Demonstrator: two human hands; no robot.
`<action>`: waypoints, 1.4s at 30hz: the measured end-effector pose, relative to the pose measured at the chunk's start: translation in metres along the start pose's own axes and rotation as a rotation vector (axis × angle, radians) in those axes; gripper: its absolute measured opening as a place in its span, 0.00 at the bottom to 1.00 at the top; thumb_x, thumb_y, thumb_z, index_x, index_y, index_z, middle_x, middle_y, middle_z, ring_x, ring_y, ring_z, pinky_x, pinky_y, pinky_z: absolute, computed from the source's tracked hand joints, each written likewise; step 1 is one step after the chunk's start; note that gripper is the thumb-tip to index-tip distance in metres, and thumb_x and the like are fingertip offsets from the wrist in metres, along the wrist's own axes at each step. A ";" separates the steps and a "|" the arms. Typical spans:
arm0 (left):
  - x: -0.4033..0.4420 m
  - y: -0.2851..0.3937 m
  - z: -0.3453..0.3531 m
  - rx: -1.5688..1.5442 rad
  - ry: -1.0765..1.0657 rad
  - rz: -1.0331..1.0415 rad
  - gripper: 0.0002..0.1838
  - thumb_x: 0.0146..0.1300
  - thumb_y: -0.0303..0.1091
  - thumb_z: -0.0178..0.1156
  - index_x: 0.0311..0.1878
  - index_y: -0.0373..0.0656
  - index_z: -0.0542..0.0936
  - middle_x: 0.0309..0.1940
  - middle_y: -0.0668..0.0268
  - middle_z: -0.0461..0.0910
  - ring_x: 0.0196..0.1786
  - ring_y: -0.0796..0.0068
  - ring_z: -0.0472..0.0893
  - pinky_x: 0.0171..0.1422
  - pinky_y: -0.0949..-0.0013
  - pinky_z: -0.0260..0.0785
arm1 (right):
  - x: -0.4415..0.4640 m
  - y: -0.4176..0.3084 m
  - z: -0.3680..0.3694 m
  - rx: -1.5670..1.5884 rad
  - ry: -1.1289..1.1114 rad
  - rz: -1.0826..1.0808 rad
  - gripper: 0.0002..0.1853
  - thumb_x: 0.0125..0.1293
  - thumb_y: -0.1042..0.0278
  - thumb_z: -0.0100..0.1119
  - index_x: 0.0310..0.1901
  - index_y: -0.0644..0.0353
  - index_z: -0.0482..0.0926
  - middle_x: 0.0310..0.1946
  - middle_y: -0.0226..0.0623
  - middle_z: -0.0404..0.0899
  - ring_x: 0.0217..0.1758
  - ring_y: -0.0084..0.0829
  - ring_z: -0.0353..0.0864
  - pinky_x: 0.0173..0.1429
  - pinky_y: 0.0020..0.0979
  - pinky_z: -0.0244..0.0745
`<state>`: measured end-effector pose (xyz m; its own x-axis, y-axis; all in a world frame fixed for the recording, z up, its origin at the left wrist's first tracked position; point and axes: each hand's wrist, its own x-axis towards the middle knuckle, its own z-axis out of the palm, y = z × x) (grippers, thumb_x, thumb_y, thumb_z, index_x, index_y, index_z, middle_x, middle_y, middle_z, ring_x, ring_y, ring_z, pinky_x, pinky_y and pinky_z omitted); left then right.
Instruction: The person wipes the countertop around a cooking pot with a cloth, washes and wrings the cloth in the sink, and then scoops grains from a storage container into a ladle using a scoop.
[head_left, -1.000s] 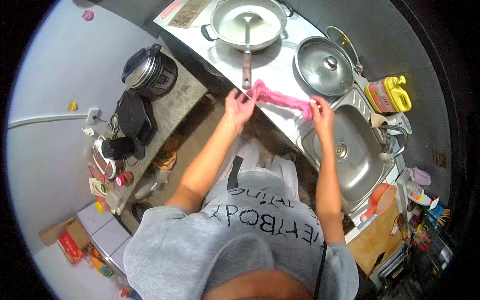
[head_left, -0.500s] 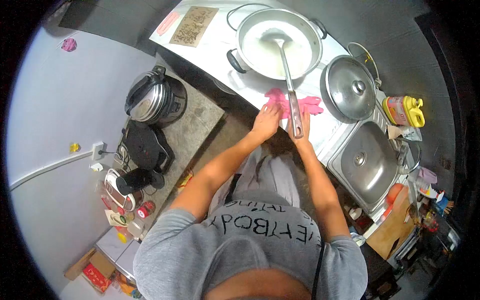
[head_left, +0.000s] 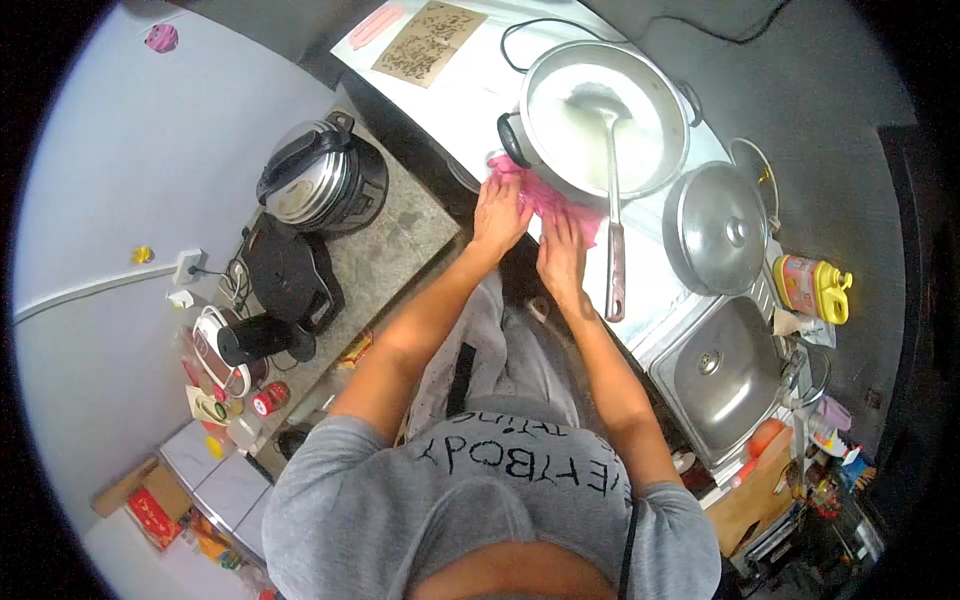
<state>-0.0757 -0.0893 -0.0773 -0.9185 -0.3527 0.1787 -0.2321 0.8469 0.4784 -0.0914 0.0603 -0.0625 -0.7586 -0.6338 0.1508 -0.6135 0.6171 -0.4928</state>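
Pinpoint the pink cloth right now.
In the head view, the pink cloth is just above and right of centre, on the white counter, under the left hand and right hand, beside the pot's near side.

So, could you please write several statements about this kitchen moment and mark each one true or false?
1. The left hand and right hand both touch the pink cloth. True.
2. The ladle lies in the sink. False: its head is in the pot.
3. The knobbed lid is between the pot and the sink. True.
4. The cooker stands on the left-hand bench. True.
5. The yellow jug stands beside the cooker. False: the yellow jug is near the sink.
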 end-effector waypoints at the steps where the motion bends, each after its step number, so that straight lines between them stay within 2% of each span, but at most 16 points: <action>1: 0.004 -0.002 -0.001 0.006 0.003 -0.035 0.27 0.50 0.36 0.57 0.54 0.34 0.67 0.51 0.48 0.71 0.60 0.49 0.65 0.67 0.55 0.53 | 0.005 -0.004 0.008 -0.001 -0.003 -0.006 0.24 0.56 0.75 0.51 0.57 0.64 0.68 0.58 0.51 0.65 0.60 0.52 0.63 0.64 0.47 0.57; 5: 0.037 -0.029 -0.007 -0.059 0.047 -0.037 0.34 0.50 0.40 0.59 0.59 0.33 0.65 0.56 0.50 0.68 0.65 0.47 0.60 0.69 0.52 0.47 | 0.043 -0.021 0.046 0.019 0.075 0.008 0.23 0.57 0.75 0.49 0.56 0.68 0.66 0.56 0.53 0.67 0.59 0.52 0.64 0.63 0.46 0.59; 7: 0.061 -0.049 -0.009 -0.003 -0.066 -0.049 0.39 0.49 0.42 0.60 0.64 0.35 0.60 0.61 0.52 0.64 0.68 0.50 0.55 0.71 0.53 0.41 | 0.065 -0.028 0.069 0.002 0.077 0.081 0.24 0.57 0.75 0.49 0.57 0.69 0.65 0.55 0.53 0.67 0.57 0.54 0.65 0.63 0.46 0.59; 8: 0.069 -0.058 -0.011 0.035 -0.117 0.009 0.42 0.49 0.43 0.61 0.66 0.37 0.57 0.64 0.55 0.61 0.70 0.53 0.52 0.73 0.55 0.36 | 0.071 -0.030 0.077 0.033 0.059 0.126 0.27 0.54 0.79 0.47 0.59 0.70 0.63 0.57 0.55 0.65 0.58 0.57 0.64 0.64 0.47 0.57; 13: 0.116 -0.079 -0.015 0.069 -0.287 0.070 0.42 0.53 0.41 0.56 0.69 0.38 0.51 0.68 0.57 0.55 0.71 0.53 0.49 0.74 0.54 0.36 | 0.105 -0.064 0.057 0.305 -0.023 0.245 0.33 0.49 0.87 0.41 0.62 0.69 0.59 0.62 0.58 0.59 0.64 0.56 0.59 0.68 0.44 0.53; 17: 0.150 -0.093 0.002 0.030 -0.251 0.155 0.39 0.55 0.41 0.55 0.68 0.37 0.53 0.68 0.57 0.56 0.71 0.55 0.51 0.74 0.55 0.35 | 0.098 -0.079 0.059 0.236 -0.027 0.255 0.32 0.47 0.88 0.43 0.60 0.68 0.63 0.65 0.50 0.53 0.67 0.51 0.55 0.69 0.42 0.52; 19: 0.166 -0.099 0.009 0.031 -0.256 0.317 0.37 0.56 0.41 0.53 0.67 0.36 0.56 0.67 0.58 0.57 0.71 0.57 0.52 0.74 0.57 0.34 | 0.091 -0.083 0.054 0.256 -0.072 0.274 0.30 0.47 0.88 0.44 0.58 0.68 0.65 0.65 0.45 0.54 0.68 0.50 0.54 0.68 0.41 0.54; 20: 0.175 -0.101 0.013 0.089 -0.245 0.397 0.34 0.57 0.39 0.51 0.66 0.35 0.58 0.67 0.58 0.58 0.70 0.59 0.53 0.74 0.58 0.35 | 0.087 -0.083 0.055 0.184 -0.068 0.259 0.30 0.48 0.86 0.46 0.58 0.66 0.67 0.65 0.45 0.55 0.64 0.49 0.59 0.65 0.39 0.59; 24: 0.194 -0.103 0.026 0.087 -0.207 0.476 0.33 0.57 0.37 0.50 0.66 0.36 0.57 0.66 0.58 0.58 0.70 0.60 0.55 0.74 0.59 0.36 | 0.078 -0.085 0.052 0.183 -0.078 0.322 0.30 0.47 0.86 0.47 0.57 0.60 0.69 0.63 0.45 0.59 0.64 0.49 0.59 0.66 0.40 0.58; 29: 0.222 -0.090 0.038 0.177 -0.265 0.295 0.32 0.56 0.29 0.49 0.66 0.35 0.56 0.65 0.54 0.60 0.70 0.60 0.56 0.74 0.60 0.37 | 0.079 -0.091 0.045 0.229 -0.093 0.398 0.27 0.48 0.84 0.48 0.53 0.58 0.73 0.60 0.45 0.63 0.62 0.48 0.62 0.64 0.39 0.60; 30: 0.229 -0.091 0.043 0.178 -0.198 0.328 0.28 0.56 0.29 0.48 0.62 0.33 0.62 0.59 0.53 0.66 0.66 0.58 0.61 0.73 0.60 0.44 | 0.079 -0.092 0.043 0.246 -0.101 0.404 0.26 0.48 0.84 0.48 0.52 0.59 0.74 0.58 0.45 0.66 0.60 0.47 0.64 0.64 0.39 0.61; 33: 0.235 -0.094 0.044 0.038 -0.110 0.431 0.27 0.54 0.28 0.50 0.59 0.32 0.64 0.55 0.51 0.68 0.63 0.56 0.63 0.71 0.60 0.48 | 0.076 -0.096 0.036 0.303 -0.078 0.407 0.21 0.48 0.83 0.48 0.46 0.61 0.77 0.51 0.44 0.72 0.55 0.46 0.68 0.61 0.39 0.64; 35: 0.232 -0.095 0.031 -0.088 -0.181 0.474 0.26 0.53 0.29 0.51 0.57 0.32 0.66 0.54 0.51 0.69 0.60 0.55 0.66 0.69 0.58 0.50 | 0.069 -0.097 0.033 0.319 -0.073 0.394 0.20 0.47 0.83 0.49 0.45 0.61 0.77 0.49 0.43 0.73 0.53 0.45 0.70 0.59 0.39 0.65; 37: 0.229 -0.093 0.018 -0.299 -0.380 0.570 0.26 0.53 0.31 0.52 0.56 0.32 0.67 0.53 0.52 0.70 0.59 0.55 0.67 0.68 0.57 0.52 | 0.062 -0.095 0.032 0.309 -0.061 0.389 0.20 0.47 0.83 0.49 0.44 0.61 0.78 0.47 0.42 0.75 0.51 0.44 0.70 0.57 0.39 0.66; 38: 0.225 -0.099 0.018 -0.321 -0.425 0.600 0.27 0.53 0.33 0.52 0.58 0.34 0.67 0.58 0.53 0.67 0.61 0.54 0.65 0.68 0.56 0.52 | 0.059 -0.095 0.031 0.320 -0.071 0.398 0.19 0.47 0.83 0.49 0.43 0.61 0.78 0.47 0.42 0.75 0.51 0.45 0.71 0.57 0.39 0.66; 42: 0.190 -0.109 -0.001 -0.199 -0.379 0.683 0.30 0.51 0.32 0.52 0.60 0.33 0.65 0.58 0.52 0.67 0.63 0.56 0.63 0.69 0.56 0.51 | 0.051 -0.090 0.027 0.338 -0.108 0.407 0.18 0.48 0.82 0.49 0.42 0.60 0.78 0.45 0.42 0.76 0.50 0.45 0.72 0.57 0.40 0.66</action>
<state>-0.2244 -0.2492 -0.0945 -0.8915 0.4065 0.2000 0.4482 0.7271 0.5200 -0.0691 -0.0406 -0.0331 -0.8824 -0.4302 -0.1905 -0.1561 0.6497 -0.7440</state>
